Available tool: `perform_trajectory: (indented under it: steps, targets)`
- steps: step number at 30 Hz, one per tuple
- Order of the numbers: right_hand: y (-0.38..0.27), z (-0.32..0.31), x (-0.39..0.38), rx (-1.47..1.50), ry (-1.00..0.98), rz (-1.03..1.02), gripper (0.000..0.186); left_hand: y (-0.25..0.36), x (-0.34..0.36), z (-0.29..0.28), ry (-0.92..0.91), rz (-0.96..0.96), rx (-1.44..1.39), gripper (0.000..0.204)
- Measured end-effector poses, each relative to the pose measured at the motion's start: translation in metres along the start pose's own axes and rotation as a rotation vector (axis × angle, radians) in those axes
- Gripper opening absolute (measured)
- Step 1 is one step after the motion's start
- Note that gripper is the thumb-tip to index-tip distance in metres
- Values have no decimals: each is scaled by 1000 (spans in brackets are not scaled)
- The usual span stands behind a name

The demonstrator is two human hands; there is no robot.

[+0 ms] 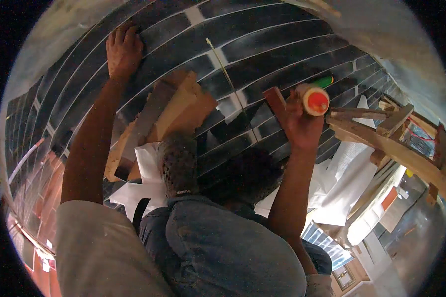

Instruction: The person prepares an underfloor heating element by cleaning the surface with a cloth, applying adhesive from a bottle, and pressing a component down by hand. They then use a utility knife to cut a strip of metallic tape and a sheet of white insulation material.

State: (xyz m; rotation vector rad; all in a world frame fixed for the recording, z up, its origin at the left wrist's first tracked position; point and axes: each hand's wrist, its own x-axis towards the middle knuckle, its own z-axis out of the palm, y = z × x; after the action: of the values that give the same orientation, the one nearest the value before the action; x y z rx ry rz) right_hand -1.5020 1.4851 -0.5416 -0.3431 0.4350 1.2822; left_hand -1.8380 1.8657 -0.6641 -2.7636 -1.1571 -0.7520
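Note:
My left hand [124, 51] rests on the dark, plank-like floor tiles [262, 37] at the upper left, its fingers stretched out and holding nothing. At the right, my right hand [301, 123] is closed around a round, cream-rimmed object [316, 101] with an orange-red end facing up; its exact kind is unclear. A short reddish-brown strip [275, 101] stands beside this hand's fingers; I cannot tell whether they hold it too. Just beyond the round object shows a green handle-like piece [324, 81] with an orange tip. Between my hands, a thin pale line, perhaps a string [226, 74], crosses the tiles.
Torn brown cardboard [183, 111] lies by my patterned shoe [177, 163], with white sheets [146, 163] next to it. A wooden frame [386, 141] stands at the right, near more white sheeting [339, 173]. Pale walls curve along the far edge.

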Motion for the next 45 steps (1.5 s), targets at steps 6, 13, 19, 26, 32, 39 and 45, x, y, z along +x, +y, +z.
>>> perform_trajectory:
  steps: [6,13,19,26,32,39,45]
  targets:
    - [-68,0,89,46,117,182,52,4,4,2,49,-5,-4,28]
    - [-87,-33,100,106,30,54,44,3,2,-8,-29,-27,-38,31]
    - [-1,-45,73,-682,648,-397,41,7,1,-5,-58,-74,-32,33]
    - [170,-13,74,-2729,168,-848,60,9,7,-9,-22,-46,-57,32]
    - [178,-3,130,-2776,78,-916,66,6,4,-3,-12,-58,-58,33]
    - [176,13,164,-2808,16,-987,64,10,5,-7,-29,-62,-72,34]
    - [159,2,126,-2893,-24,-881,62,11,8,-13,-31,-51,-119,33]
